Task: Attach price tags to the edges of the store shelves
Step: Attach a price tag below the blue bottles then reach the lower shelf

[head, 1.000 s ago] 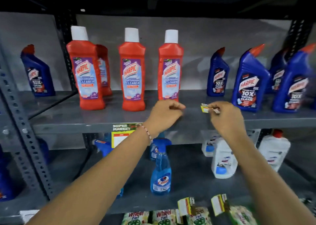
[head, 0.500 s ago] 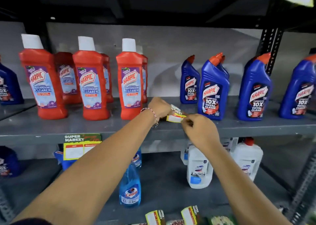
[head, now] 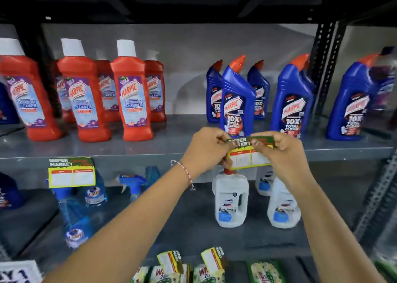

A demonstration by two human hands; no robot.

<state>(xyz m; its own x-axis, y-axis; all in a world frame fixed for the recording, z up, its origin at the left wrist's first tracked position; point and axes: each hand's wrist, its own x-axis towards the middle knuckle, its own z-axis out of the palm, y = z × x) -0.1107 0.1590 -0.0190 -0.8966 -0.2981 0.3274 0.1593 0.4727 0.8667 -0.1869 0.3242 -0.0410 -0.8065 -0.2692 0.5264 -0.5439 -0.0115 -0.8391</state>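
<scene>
A yellow and green price tag (head: 249, 157) hangs flat against the front edge of the grey middle shelf (head: 133, 163), below the blue cleaner bottles. My left hand (head: 206, 149) pinches its top left corner. Its top right part is pinched by my right hand (head: 283, 151). A second tag of the same kind (head: 72, 173) is stuck on the same shelf edge further left, under the red bottles.
Red bathroom cleaner bottles (head: 129, 93) and blue toilet cleaner bottles (head: 236, 100) stand on the middle shelf. White jugs (head: 231, 201) and blue spray bottles (head: 75, 216) fill the shelf below. Two more tags (head: 211, 259) stick up at the lowest shelf edge. A perforated upright (head: 322, 67) rises at right.
The small folded tag held between my hands has been spread out flat and brought down onto the shelf edge. The view has shifted right along the shelf.
</scene>
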